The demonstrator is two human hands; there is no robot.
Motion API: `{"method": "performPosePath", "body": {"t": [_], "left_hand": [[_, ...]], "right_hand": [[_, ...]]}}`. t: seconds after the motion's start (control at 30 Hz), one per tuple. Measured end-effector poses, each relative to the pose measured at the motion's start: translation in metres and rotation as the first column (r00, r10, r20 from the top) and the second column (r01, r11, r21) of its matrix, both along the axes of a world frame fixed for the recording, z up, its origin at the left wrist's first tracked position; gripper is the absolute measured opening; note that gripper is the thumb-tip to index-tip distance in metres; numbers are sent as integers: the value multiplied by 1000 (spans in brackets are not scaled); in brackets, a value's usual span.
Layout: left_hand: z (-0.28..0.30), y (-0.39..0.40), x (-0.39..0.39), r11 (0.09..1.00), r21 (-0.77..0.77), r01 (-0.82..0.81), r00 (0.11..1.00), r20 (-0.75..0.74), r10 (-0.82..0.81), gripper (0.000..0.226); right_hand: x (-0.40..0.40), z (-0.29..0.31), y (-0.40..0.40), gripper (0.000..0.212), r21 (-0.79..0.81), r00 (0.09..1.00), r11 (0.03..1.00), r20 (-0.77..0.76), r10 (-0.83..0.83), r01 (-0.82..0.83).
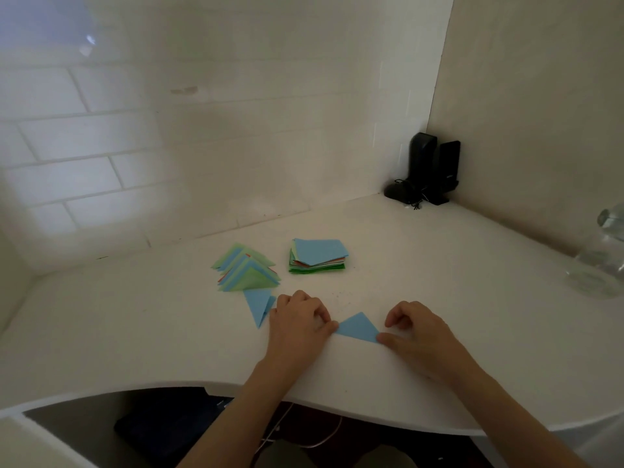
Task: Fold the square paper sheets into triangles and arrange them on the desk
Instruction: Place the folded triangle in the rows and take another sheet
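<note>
The left hand (299, 324) covers the left tip of the blue folded triangle (358, 327), and the right hand (417, 332) covers its right tip, so both ends are hidden. At each end a thumb meets the paper with the fingers curled above; whether the paper is pinched or only pressed flat cannot be told. The triangle lies on the white worktop (135, 339) near its front edge, its long fold edge running left to right, slightly lower on the right, and its apex pointing away from the person.

A second blue triangle (258, 307) lies just left of the left hand, partly behind it, its narrow point toward the person. Beyond it rests a fanned pile of folded triangles (248, 270), and beside that a stack of square sheets (317, 255). At the right border a clear bottle (601, 261) is cut off and blurred.
</note>
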State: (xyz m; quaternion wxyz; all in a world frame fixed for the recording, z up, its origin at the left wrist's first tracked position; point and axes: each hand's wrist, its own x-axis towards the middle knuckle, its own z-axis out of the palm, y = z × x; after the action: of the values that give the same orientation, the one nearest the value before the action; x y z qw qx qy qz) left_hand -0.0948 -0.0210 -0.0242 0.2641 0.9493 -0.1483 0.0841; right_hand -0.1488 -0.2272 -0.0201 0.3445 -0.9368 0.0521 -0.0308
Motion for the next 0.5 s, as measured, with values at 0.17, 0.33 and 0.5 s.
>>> {"method": "performPosePath", "body": {"t": [0.17,0.33,0.5], "left_hand": [[1,-20,-18,995,73,65,992,102,-73,20],[11,-39,-24,996,93,9,996,-86,-1,44],[12,-26,-18,989,-110,99,985,-128,-113,16]], "right_hand": [[-5,4,7,22,-27,1000,1000,10,-12,12],[-11,7,13,19,-56,1000,998,26,-4,5],[-15,7,9,27,-44,999,999,42,-3,4]]}}
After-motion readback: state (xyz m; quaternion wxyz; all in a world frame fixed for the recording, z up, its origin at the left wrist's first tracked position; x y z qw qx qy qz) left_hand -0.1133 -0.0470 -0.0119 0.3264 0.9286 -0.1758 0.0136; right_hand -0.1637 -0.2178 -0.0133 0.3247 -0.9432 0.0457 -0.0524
